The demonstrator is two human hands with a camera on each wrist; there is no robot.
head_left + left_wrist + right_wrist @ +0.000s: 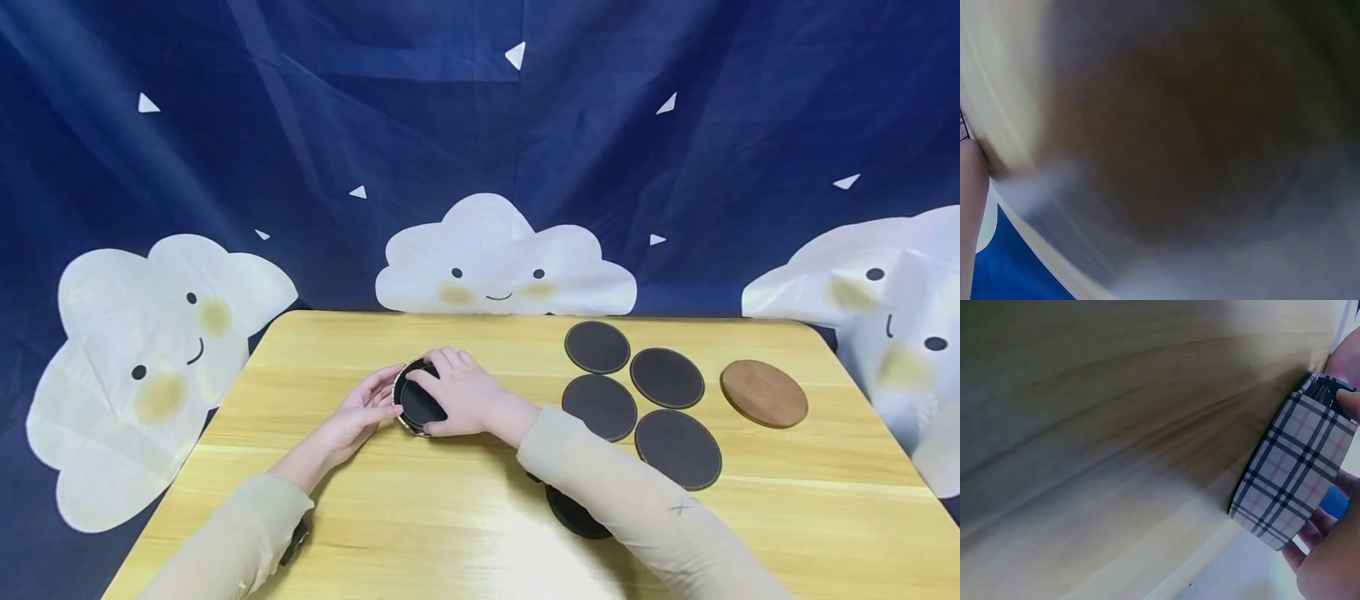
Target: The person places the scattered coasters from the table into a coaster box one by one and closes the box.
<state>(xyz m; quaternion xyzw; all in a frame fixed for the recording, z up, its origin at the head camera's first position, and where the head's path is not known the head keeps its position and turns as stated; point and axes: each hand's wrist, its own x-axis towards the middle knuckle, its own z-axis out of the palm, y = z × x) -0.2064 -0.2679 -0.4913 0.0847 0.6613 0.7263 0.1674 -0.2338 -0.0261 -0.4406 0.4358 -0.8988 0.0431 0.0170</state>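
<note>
A round plaid-sided coaster holder (1294, 469) with a dark inside stands on the table left of centre. My left hand (363, 414) grips its left side, thumb on the near rim (398, 410). Over the holder's right side, my right hand (467, 400) holds a round black coaster (422, 403) at the holder's mouth, thumb on the near side and fingers on the far side. Its palm hides part of the coaster. Stacked edges show inside the holder in the right wrist view. The left wrist view is mostly dark blur.
Several round dark coasters (678, 450) lie flat on the table (390, 517) to the right. One coaster (576, 510) is partly under the right sleeve (622, 492). A brown wooden disc (764, 393) lies farther right. A blue cloud-patterned curtain (420, 125) hangs behind.
</note>
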